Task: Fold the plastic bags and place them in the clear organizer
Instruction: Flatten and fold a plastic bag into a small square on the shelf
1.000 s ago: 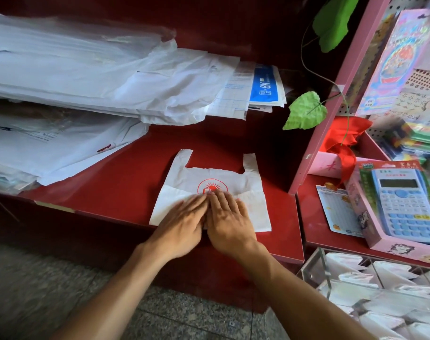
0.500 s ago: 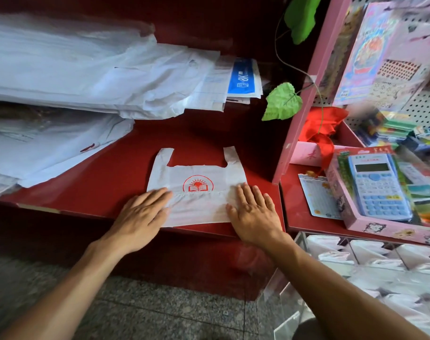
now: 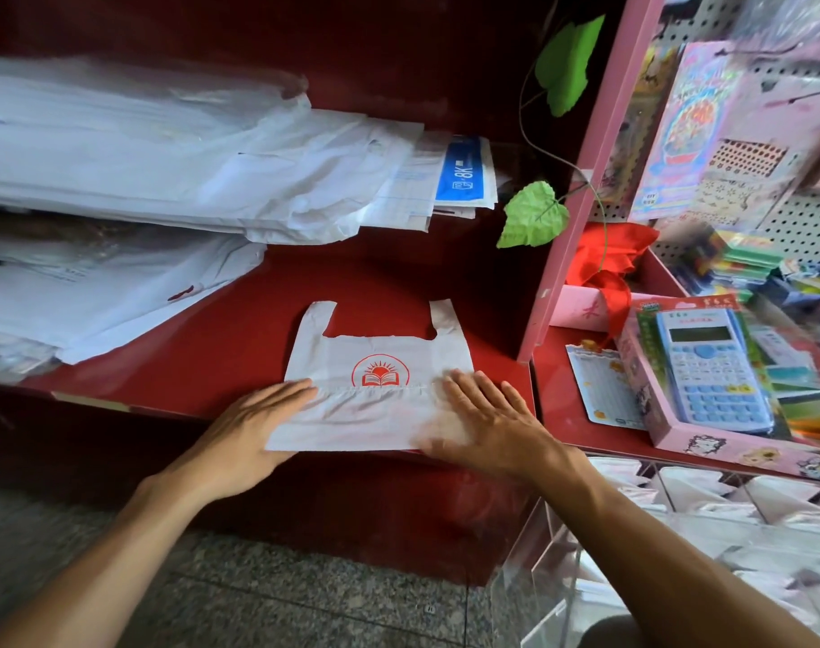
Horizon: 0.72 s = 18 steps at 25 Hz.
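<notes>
I have both hands flat on the white plastic bag, which lies on the red counter with its 2 handles pointing away from me and its red sun-and-book logo showing between my hands. My left hand rests with straight fingers on the bag's left edge, fingertips reaching the crease where the near part is folded up over the body. My right hand presses the right side of that folded part, fingers spread and straight; its thumb side is blurred, so I cannot tell exactly where the thumb sits. The 2 hands are well apart, 1 at each side of the bag, and neither is curled round anything. Beyond my left hand, farther back on the counter, lie stacks of larger white bags, with a blue-labelled paper pack tucked against their right end. To the right of my right hand stands a pink shelf post with green leaves hanging beside it, and past that a boxed blue calculator on a lower red shelf. Below my right forearm is the clear organizer, its compartments already holding folded white bags.
</notes>
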{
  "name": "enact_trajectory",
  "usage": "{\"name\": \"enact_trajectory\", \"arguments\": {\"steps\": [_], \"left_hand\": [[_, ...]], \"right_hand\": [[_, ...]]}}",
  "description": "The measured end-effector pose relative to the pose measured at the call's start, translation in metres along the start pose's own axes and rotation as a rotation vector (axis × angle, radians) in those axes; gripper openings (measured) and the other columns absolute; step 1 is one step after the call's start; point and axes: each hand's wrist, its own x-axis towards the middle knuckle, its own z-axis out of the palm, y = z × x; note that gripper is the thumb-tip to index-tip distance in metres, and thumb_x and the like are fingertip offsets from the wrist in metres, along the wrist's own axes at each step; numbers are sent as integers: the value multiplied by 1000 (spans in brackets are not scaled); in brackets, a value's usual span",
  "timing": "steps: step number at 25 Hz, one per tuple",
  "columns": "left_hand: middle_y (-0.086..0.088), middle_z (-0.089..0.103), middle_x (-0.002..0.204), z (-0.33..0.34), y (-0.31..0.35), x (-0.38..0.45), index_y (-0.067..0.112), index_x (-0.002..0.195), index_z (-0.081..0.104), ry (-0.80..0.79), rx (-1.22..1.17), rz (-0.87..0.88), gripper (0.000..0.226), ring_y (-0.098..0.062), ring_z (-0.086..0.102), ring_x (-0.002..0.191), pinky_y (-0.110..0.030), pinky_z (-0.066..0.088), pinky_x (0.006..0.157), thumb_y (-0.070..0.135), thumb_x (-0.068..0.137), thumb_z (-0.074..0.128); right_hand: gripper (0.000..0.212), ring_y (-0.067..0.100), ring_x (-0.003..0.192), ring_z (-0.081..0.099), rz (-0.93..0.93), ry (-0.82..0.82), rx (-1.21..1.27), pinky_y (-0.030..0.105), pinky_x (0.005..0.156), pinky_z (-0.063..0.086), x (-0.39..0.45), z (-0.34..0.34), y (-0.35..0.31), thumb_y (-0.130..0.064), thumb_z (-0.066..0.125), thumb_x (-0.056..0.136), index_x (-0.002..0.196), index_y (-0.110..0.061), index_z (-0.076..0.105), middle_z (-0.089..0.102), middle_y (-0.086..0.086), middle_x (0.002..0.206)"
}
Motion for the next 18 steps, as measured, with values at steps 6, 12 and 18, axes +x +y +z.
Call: {"name": "enact_trajectory", "arguments": {"steps": [6,12,18], "left_hand": [[26,59,128,-7,-9,-7,64,110,62,152,-243,-120,89,9,48,124,-14,32,109,-18,76,61],[22,69,83,-14,7,-2,28,84,76,245,-409,-304,18,2,65,86,-19,46,79,42,87,65],[21,74,80,-16,24,4,25,82,75,312,-565,-409,17,11,65,76,-2,44,69,10,87,72]], "right_hand": [[122,1,144,-15,-154,65,-4,35,121,-10,-8,2,23,-94,43,58,156,-37,0,-8,-19,162],[44,8,121,57,-194,339,443,32,106,42,-13,-1,29,-40,75,84,126,-29,66,67,-13,124],[33,2,48,37,65,396,814,19,49,29,-7,-11,24,-23,67,93,63,-11,62,44,-13,51]]}}
